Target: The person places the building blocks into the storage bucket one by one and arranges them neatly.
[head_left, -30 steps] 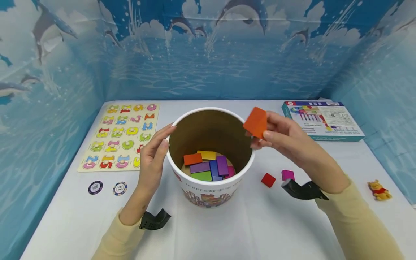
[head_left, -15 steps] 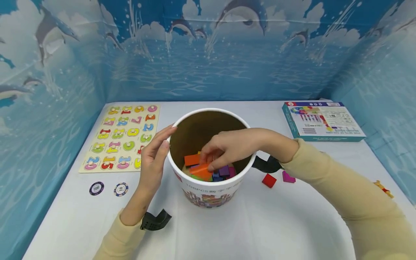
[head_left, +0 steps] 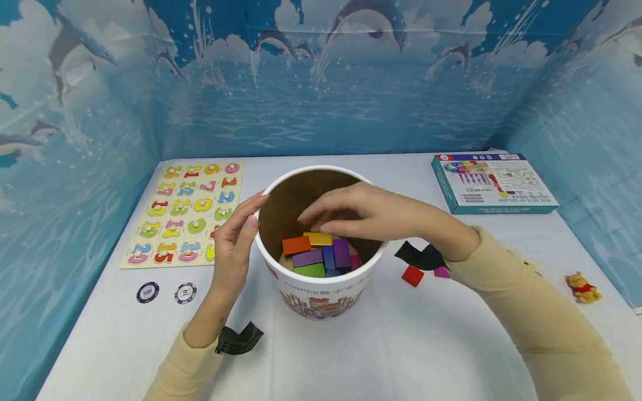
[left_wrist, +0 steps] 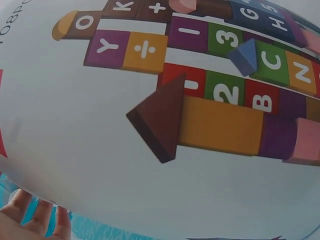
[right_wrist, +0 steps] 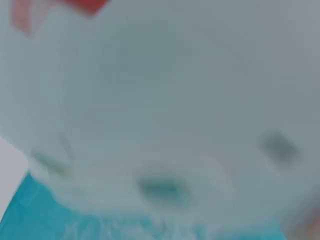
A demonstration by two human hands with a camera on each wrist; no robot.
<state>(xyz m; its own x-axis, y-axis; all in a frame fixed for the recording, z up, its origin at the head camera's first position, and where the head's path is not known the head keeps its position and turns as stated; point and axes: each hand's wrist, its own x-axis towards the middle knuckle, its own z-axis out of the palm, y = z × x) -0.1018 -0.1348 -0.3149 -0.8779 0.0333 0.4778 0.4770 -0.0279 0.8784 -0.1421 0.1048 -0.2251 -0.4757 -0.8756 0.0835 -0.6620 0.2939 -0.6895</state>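
A white printed bucket (head_left: 321,285) stands mid-table, with several coloured blocks inside, among them an orange block (head_left: 296,245), a yellow block (head_left: 318,239), a purple block (head_left: 341,253) and a green block (head_left: 310,270). My left hand (head_left: 236,245) rests against the bucket's left side, fingertips and thumb at the rim. In the left wrist view, its fingers (left_wrist: 40,218) show past the printed bucket wall. Over the bucket's opening, my right hand (head_left: 358,211) reaches in from the right with fingers loosely bent and no block showing in it. The right wrist view is blurred.
Right of the bucket lie a red block (head_left: 413,275) and a magenta block (head_left: 442,272), partly behind the wrist strap. A number puzzle board (head_left: 183,214) and two chips (head_left: 147,292) are at left. A flat box (head_left: 494,184) sits back right; a bear figure (head_left: 583,287) lies far right.
My right hand carried an orange block from the bucket's right side down into it, then let go and rose slightly. That block no longer shows apart. The left hand stayed at the rim.
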